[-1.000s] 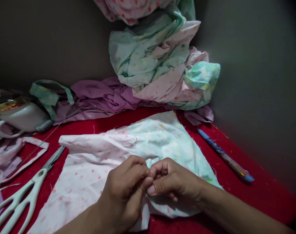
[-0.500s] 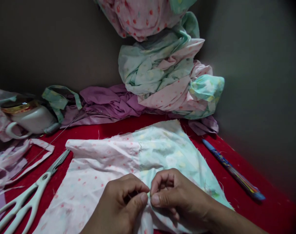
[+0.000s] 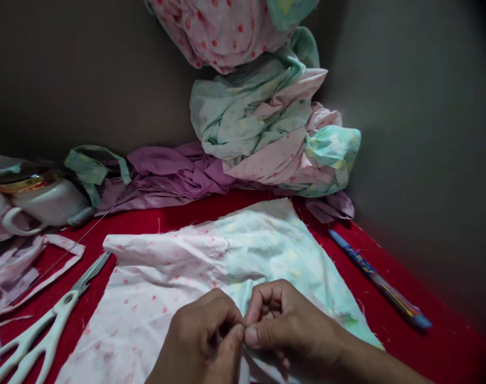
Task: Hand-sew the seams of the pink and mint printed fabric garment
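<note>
A two-part cloth [image 3: 178, 266], pink with red dots on the left and pale green on the right, lies spread on a red surface. A dark line of stitching [image 3: 227, 244] shows where the two halves meet. My left hand [image 3: 206, 330] pinches a fold of this cloth between thumb and forefinger. Right beside it, fingertips touching, my right hand [image 3: 286, 325] also pinches at the fold. Whether a needle or thread sits between the fingertips cannot be made out.
White-handled scissors [image 3: 54, 325] lie left of the cloth, by pink fabric strips [image 3: 62, 266]. A white mug [image 3: 50, 202] stands behind them. Crumpled purple fabric [image 3: 178, 170] and a bundled heap of printed cloth [image 3: 262, 122] are at the back. A blue pen [image 3: 381, 280] lies right.
The view has shifted slightly, so the background sits a little lower and further left. Both hands keep their pinch on the fold, fingertips now a touch closer together.
</note>
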`<move>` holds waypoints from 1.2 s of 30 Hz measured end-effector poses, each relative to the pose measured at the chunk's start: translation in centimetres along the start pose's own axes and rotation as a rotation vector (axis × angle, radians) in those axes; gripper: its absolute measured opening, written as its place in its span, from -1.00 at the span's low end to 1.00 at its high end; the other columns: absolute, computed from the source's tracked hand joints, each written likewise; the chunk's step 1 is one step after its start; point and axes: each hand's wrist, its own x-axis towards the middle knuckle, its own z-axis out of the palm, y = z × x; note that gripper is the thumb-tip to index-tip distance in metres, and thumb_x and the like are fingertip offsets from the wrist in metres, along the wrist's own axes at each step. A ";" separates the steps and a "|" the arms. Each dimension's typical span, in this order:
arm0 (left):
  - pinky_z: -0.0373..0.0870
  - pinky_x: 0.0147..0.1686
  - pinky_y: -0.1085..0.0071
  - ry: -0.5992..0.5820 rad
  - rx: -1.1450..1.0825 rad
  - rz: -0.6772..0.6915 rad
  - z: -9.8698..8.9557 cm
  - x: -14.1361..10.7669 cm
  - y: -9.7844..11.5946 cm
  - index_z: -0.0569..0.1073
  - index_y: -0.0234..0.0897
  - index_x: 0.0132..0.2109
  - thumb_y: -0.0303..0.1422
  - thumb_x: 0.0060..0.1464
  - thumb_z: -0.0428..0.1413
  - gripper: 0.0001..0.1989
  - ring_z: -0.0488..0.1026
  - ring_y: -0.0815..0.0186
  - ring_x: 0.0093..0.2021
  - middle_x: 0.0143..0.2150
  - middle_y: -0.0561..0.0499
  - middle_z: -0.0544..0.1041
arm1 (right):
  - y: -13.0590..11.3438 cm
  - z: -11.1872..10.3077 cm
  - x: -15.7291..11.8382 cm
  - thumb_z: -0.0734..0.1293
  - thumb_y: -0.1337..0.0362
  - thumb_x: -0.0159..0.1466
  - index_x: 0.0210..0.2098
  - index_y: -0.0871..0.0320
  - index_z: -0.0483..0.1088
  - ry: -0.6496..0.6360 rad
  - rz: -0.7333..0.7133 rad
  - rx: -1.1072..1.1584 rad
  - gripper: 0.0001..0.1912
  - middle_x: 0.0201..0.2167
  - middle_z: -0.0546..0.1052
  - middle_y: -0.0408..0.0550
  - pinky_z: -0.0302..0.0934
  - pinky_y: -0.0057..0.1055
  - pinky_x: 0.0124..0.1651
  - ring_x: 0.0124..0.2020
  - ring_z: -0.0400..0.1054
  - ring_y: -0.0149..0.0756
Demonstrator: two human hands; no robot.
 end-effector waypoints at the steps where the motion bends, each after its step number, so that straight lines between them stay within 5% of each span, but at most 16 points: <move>1: 0.20 -0.61 0.53 0.026 0.006 0.025 0.1 -0.1 0.0 0.35 -0.28 -0.53 -0.46 0.01 -0.02 -0.82 0.31 0.42 -0.59 -0.56 0.06 0.37 | 0.0 0.0 0.0 0.53 0.38 -0.23 -0.61 0.30 0.33 -0.003 0.012 0.003 -0.69 -0.86 0.30 -0.24 -0.04 -0.71 -0.83 -0.87 0.07 -0.61; 9: 0.15 -0.59 0.52 0.177 0.064 0.248 0.9 -0.4 -0.4 0.32 -0.28 -0.51 -0.54 0.02 -0.04 -0.81 0.27 0.42 -0.56 -0.56 0.05 0.33 | -0.3 0.0 0.1 0.53 0.34 -0.27 -0.64 0.31 0.34 -0.001 0.075 0.042 -0.69 -0.84 0.34 -0.20 0.05 -0.69 -0.85 -0.86 0.11 -0.59; 16: 0.28 -0.56 0.54 0.028 -0.029 0.098 -0.4 0.0 -0.2 0.41 -0.26 -0.42 -0.47 0.05 -0.02 -0.85 0.35 0.41 -0.54 -0.51 0.05 0.40 | -0.4 0.2 -0.1 0.52 0.37 -0.22 -0.62 0.30 0.35 0.033 -0.017 -0.071 -0.73 -0.85 0.32 -0.23 0.07 -0.67 -0.80 -0.83 0.14 -0.56; 21: 0.34 -0.54 0.55 -0.039 -0.003 0.123 -0.7 -0.2 -0.5 0.46 -0.25 -0.37 -0.53 0.02 -0.01 -0.83 0.40 0.39 -0.52 -0.47 0.03 0.44 | -0.5 0.2 -0.2 0.52 0.36 -0.23 -0.62 0.28 0.35 0.040 -0.013 -0.079 -0.73 -0.85 0.32 -0.25 0.05 -0.66 -0.80 -0.83 0.12 -0.57; 36: 0.18 -0.57 0.50 0.079 0.166 0.205 0.1 -0.1 0.2 0.30 -0.27 -0.50 -0.50 0.07 -0.07 -0.80 0.28 0.39 -0.55 -0.55 0.04 0.34 | -0.1 0.0 0.0 0.53 0.38 -0.22 -0.59 0.30 0.34 -0.037 0.002 0.057 -0.69 -0.85 0.33 -0.22 0.06 -0.68 -0.81 -0.84 0.14 -0.56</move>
